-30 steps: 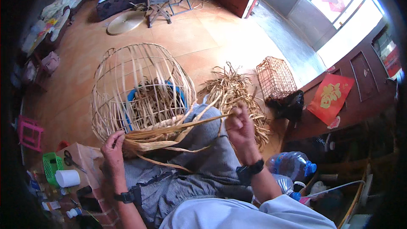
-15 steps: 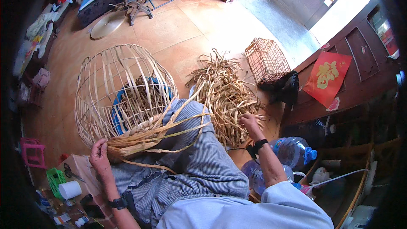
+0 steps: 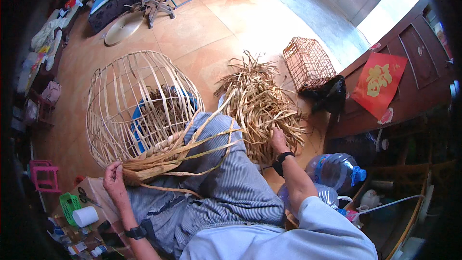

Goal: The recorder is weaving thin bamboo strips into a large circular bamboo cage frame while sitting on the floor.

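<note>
A large open-ribbed basket frame [image 3: 107,115] rests by my left knee, with a thick braided band and long dried plant strips [image 3: 161,166] lying along its near edge over my thigh. My left hand [image 3: 114,181] pinches the left end of that bundle at the basket's edge. To the right, a heap of loose dried strips [image 3: 255,101] lies on the floor. My right hand [image 3: 277,141] is at the heap's near right side, fingers closed; what is between them is too small to tell. Through the ribs shows a blue basin [image 3: 136,124] holding darker dried strips.
Beyond the heap stand a lattice wicker basket [image 3: 309,62] and a black plastic bag [image 3: 329,94]. Large clear plastic bottles [image 3: 332,169] sit by my right forearm. On the left are a pink stool [image 3: 44,175], a green plastic basket [image 3: 70,208], a white cup [image 3: 85,216] and scissors [image 3: 86,195].
My right hand has moved a little left, further onto the heap of strips. My left hand stays at the basket's edge. The whole view has shifted slightly.
</note>
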`<state>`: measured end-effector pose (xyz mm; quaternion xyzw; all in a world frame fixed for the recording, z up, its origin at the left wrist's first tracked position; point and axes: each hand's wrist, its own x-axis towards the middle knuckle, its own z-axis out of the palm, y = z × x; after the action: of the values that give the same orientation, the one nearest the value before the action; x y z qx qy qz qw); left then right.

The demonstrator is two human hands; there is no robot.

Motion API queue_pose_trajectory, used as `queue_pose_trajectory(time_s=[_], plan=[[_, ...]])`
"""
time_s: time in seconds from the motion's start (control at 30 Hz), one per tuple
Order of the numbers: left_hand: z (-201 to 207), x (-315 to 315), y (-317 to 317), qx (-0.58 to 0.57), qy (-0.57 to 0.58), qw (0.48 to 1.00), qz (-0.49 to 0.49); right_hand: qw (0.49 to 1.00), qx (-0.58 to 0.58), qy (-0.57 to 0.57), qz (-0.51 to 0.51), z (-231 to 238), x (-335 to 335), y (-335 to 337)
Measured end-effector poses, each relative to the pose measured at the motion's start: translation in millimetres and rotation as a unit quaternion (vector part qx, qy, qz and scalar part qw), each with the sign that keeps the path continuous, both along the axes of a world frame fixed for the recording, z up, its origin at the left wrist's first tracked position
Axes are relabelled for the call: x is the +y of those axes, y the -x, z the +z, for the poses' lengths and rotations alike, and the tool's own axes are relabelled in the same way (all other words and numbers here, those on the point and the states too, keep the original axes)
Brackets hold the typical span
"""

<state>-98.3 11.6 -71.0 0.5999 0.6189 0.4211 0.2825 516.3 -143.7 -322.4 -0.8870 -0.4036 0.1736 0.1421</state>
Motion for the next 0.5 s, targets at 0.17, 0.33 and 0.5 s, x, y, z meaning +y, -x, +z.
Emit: queue_pose_trajectory(time_s=[0.17, 0.33, 0.5], plan=[[-1.6, 2.3, -1.6, 0.000, 0.001, 1.000, 0.002, 0.992, 0.009, 0.098, 0.084, -21.5, -3.2, -27.1], [-9.0, 6.0, 4.5, -0.003, 0.005, 1.000, -0.005, 0.970, -0.068, 0.094, 0.213, -33.3, -10.2, -35.9], [-9.4, 1.1, 10.3, -0.025, 0.002, 1.000, -0.009, 0.979, -0.100, 0.041, 0.171, 16.1, -4.6, -28.4]])
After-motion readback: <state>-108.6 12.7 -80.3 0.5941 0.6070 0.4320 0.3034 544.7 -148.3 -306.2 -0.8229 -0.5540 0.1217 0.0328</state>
